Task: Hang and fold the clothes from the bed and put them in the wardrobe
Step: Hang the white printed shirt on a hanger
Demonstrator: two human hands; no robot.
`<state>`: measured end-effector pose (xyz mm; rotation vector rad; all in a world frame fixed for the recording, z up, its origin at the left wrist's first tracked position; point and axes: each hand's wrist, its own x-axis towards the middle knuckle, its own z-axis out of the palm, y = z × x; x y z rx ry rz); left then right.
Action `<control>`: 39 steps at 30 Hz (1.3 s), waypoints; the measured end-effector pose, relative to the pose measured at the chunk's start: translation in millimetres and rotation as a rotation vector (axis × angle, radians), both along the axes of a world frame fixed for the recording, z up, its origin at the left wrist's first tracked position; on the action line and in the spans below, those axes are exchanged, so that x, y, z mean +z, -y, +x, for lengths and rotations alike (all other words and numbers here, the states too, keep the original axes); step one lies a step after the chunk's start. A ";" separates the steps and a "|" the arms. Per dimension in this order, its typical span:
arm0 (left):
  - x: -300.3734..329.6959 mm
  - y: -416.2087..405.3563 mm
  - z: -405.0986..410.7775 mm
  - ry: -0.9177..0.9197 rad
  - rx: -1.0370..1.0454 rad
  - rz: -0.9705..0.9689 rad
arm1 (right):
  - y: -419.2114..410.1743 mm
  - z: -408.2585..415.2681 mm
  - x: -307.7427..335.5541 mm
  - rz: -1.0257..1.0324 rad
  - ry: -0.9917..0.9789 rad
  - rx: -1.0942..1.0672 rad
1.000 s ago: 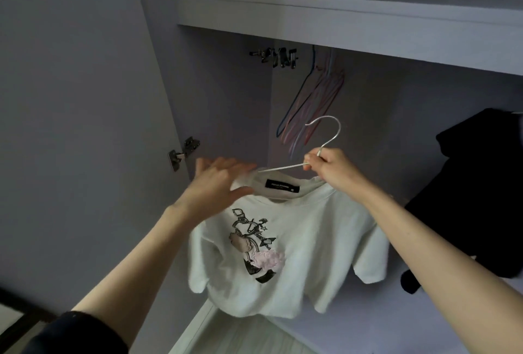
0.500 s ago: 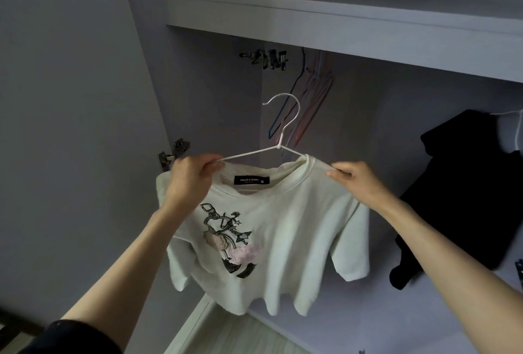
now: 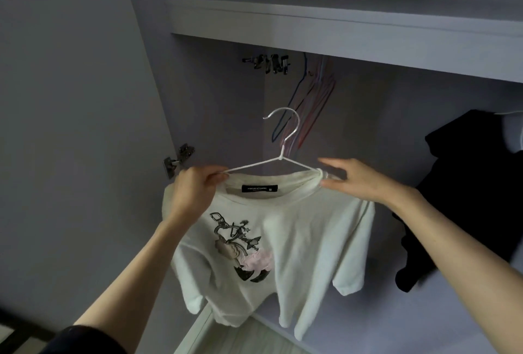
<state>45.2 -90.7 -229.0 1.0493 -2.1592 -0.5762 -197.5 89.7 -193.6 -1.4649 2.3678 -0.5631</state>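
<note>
A white T-shirt [image 3: 283, 240] hangs on a white hanger [image 3: 278, 160] before the open wardrobe [image 3: 339, 31]. Left hand [image 3: 195, 192] fingers pinch its shoulder; right hand [image 3: 365, 181] fingers, spread, smooth the other. Hooking it above them remains; a black garment [image 3: 467, 198] already hangs.

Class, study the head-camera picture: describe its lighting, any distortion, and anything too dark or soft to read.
Head view: dim, flat, bluish light, no glare; the wide lens bows the wardrobe shelf; the black garment is a detail-less dark mass; the white T-shirt is brightest, its collar label's lettering too small to read reliably.
</note>
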 end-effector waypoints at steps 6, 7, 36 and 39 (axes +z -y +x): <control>3.8 -15.5 -15.1 0.041 -0.181 -0.013 | 26.0 48.2 -1.1 -0.328 0.379 0.064; 3.2 -15.8 -15.0 0.072 -0.231 -0.025 | 23.9 46.2 -1.4 -0.303 0.388 0.050; 112.1 -118.2 -196.1 0.108 -0.512 -1.007 | -123.0 -78.3 -8.0 -0.491 0.802 -0.821; 110.0 -117.7 -208.6 0.175 -0.504 -0.992 | -123.6 -93.8 -5.8 -0.677 0.889 -0.882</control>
